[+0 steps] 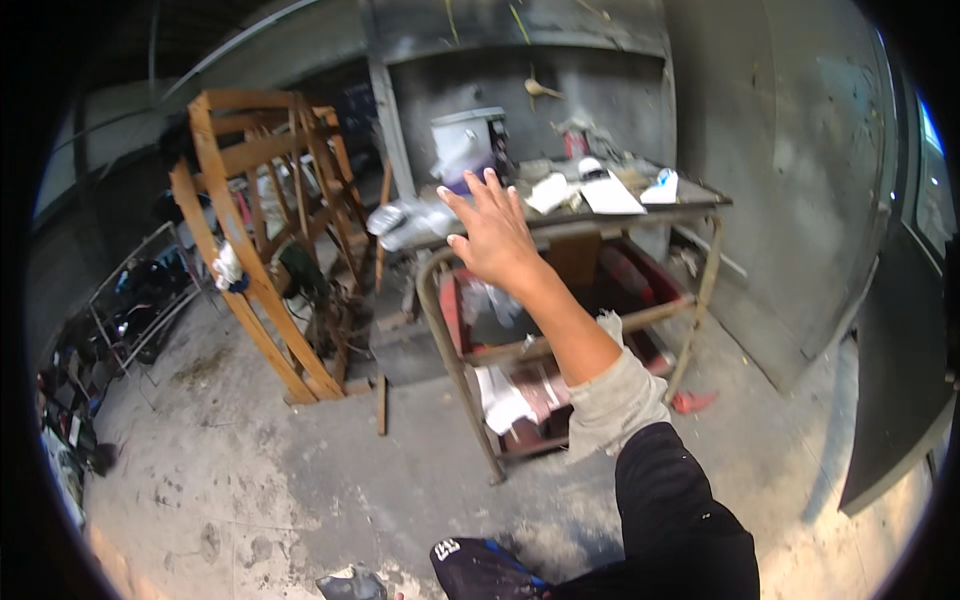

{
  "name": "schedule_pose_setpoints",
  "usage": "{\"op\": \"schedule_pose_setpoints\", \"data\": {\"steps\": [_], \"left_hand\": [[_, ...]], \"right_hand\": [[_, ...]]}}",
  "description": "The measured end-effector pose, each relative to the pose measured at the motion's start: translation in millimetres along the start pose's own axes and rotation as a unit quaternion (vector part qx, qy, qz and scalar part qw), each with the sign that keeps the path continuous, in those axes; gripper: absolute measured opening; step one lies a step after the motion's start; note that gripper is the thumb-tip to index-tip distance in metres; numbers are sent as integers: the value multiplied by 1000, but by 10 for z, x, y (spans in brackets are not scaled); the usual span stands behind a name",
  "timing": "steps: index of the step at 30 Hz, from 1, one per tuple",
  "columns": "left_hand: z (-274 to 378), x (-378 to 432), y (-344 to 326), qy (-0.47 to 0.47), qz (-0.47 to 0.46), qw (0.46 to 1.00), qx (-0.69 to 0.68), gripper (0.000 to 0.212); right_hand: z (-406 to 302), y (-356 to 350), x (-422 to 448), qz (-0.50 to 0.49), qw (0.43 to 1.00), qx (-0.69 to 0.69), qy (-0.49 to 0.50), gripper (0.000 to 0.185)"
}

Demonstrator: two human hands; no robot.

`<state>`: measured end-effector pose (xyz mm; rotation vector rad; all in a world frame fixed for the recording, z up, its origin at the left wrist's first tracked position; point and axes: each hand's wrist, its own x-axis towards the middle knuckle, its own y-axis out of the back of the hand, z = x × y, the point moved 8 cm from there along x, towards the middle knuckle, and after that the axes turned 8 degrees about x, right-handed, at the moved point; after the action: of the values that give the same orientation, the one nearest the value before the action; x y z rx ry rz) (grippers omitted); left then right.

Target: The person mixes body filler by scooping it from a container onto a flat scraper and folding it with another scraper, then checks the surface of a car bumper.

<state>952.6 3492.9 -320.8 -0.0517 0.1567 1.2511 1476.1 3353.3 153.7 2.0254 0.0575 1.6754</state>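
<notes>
My right hand [491, 236] reaches out over the near left edge of a cluttered metal-framed table [570, 217], fingers spread and nothing in them. Clear plastic wrap [412, 221] lies just left of it. Beyond the fingertips stands a whitish container [469, 139] with a purple lower part. White papers [611, 193], a red can [576, 142] and a rounded white-and-black item [591, 168] are further right. At the bottom edge shows a small skin-coloured tip, perhaps of my left hand [399, 597]; the rest is hidden. Beside it is a grey and white item [351, 583], not clear.
Below the tabletop are a red-sided tray [454, 315] and a lower shelf with white and pink material [502, 401]. A wooden frame [244, 247] stands left, with a wood strip [382, 405] on the floor nearby. A metal rack [142, 300] is far left. A grey panel [780, 180] rises right.
</notes>
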Motion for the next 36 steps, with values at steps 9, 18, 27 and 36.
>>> {"op": "schedule_pose_setpoints", "data": {"steps": [9,18,27,36], "left_hand": [[97,-9,89,-2,-5,1000,-23,28],[66,-111,177,43,1,998,-44,40],[225,-242,-57,46,-9,999,-21,24],[417,-387,-226,55,26,998,-12,28]], "right_hand": [[1084,-442,-3410,54,943,135,-300,26],[2074,-786,-4089,-344,804,-151,-461,42],[1740,-1509,-3948,-229,792,-48,-565,62],[1512,-1920,-3953,57,732,180,-655,82]]}}
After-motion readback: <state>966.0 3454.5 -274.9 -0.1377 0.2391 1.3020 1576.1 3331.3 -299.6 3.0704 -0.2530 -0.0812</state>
